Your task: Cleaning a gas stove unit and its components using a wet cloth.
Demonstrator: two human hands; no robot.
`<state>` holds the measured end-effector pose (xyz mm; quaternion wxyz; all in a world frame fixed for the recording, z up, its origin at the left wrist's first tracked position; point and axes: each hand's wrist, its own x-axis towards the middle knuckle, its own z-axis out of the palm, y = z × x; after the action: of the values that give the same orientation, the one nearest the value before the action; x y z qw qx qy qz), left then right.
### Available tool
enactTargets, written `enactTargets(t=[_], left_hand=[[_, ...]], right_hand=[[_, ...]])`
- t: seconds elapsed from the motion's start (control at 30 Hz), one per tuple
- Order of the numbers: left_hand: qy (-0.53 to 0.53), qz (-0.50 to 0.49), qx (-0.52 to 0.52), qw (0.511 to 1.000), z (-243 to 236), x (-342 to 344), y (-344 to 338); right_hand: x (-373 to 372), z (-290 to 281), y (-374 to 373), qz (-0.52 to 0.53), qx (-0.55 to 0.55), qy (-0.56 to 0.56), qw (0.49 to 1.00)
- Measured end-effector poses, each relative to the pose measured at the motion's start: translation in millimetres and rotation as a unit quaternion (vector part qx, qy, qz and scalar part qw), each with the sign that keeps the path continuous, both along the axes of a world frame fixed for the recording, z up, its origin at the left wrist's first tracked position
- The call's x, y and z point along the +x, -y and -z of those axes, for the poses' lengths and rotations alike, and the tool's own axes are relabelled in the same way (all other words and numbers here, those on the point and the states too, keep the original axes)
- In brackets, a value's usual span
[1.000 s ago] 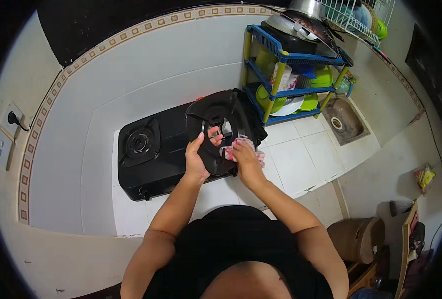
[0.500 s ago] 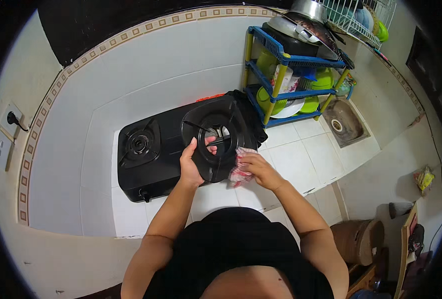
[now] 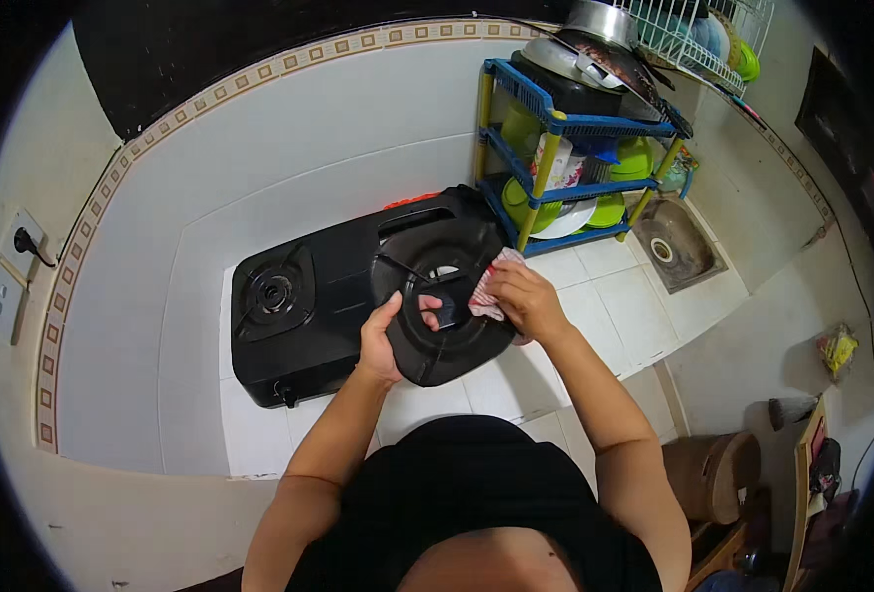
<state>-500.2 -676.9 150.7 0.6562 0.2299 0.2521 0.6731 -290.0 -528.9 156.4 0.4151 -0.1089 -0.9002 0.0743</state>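
Note:
A black burner grate plate (image 3: 457,357) with a round hole is raised over the right part of the black gas stove (image 3: 343,321). My left hand (image 3: 386,335) grips its left edge, with the thumb on top and fingers showing through the hole. In my right hand (image 3: 528,299) is a red-and-white cloth (image 3: 491,291), pressed to the plate's right side. On the stove's left side a second burner (image 3: 273,293) sits with its own grate in place. The stove's right burner area is mostly hidden under the lifted plate.
A blue and yellow rack (image 3: 555,178) with dishes and pans stands at the back right, beside a small sink (image 3: 679,242). White tiles (image 3: 605,296) form the counter. On the left wall a plug (image 3: 28,240) sits in a socket. A brown drum (image 3: 708,474) stands at lower right.
The grate plate has moved down and to the right, nearer to me, uncovering more of the stove behind it. My right hand has shifted the cloth up and right along the plate.

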Motion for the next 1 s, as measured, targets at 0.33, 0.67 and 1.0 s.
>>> enactTargets(t=[0.33,0.67,1.0], left_hand=[[-0.003,-0.033,0.013,0.999,11,-4,7],[-0.005,-0.019,0.015,1.0,4,-3,-3],[-0.1,-0.036,-0.044,0.993,1,-11,6]], right_hand=[[-4,15,4,-0.012,-0.028,0.072,0.997],[-24,9,4,0.037,-0.065,-0.011,0.997],[14,-6,-16,0.07,-0.192,-0.026,0.979]])
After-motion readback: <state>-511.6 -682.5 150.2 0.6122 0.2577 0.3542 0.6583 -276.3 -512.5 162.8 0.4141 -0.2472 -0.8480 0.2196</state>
